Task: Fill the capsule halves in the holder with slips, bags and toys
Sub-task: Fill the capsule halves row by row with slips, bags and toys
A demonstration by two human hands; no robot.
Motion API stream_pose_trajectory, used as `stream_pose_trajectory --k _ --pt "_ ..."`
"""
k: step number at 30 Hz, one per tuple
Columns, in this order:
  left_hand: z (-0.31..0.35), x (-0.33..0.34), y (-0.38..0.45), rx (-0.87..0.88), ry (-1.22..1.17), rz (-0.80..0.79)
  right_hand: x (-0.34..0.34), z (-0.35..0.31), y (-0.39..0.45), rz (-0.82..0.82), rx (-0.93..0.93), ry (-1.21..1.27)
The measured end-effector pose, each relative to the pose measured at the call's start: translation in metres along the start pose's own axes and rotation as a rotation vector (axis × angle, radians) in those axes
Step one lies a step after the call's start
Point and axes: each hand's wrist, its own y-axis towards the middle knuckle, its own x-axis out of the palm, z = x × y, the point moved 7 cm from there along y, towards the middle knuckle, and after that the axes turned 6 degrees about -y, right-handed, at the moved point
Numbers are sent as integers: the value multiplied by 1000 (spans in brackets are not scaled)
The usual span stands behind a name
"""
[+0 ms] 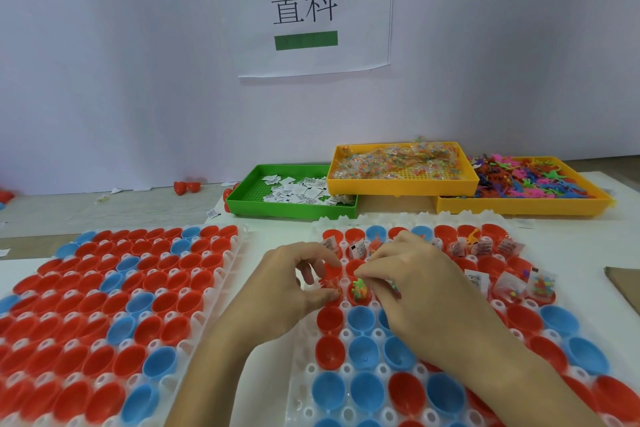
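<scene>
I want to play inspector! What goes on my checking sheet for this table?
Surface: pale table against a white wall.
Job's things: right holder has filled halves in its far rows only; left holder holds empty halves. Green tray of slips, yellow tray of bags, orange tray of toys.
Clutter: loose red halves by the wall.
Grippers: left hand and right hand pinch small pieces over the right holder.
Cables: nothing seen.
Surroundings: paper sign.

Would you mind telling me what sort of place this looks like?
Probably a toy-packing workstation: holders of red and blue capsule halves, sorted trays of paper slips, bead bags and small toys, and a printed sign on the wall.
</scene>
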Motion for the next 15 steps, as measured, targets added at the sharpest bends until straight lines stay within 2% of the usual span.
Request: stream_pose_trajectory --k 7,10,12,15 --pt "1 -10 -2 -8 -103 13 -2 4 2 25 26 25" --pt "0 -26 0 -25 -148 232 -8 11 3 62 54 59" --pt "-3 -33 7 -77 -88 391 -15 16 3 109 79 80" --pt "-3 -38 36 -109 56 483 -22 22 5 154 110 102"
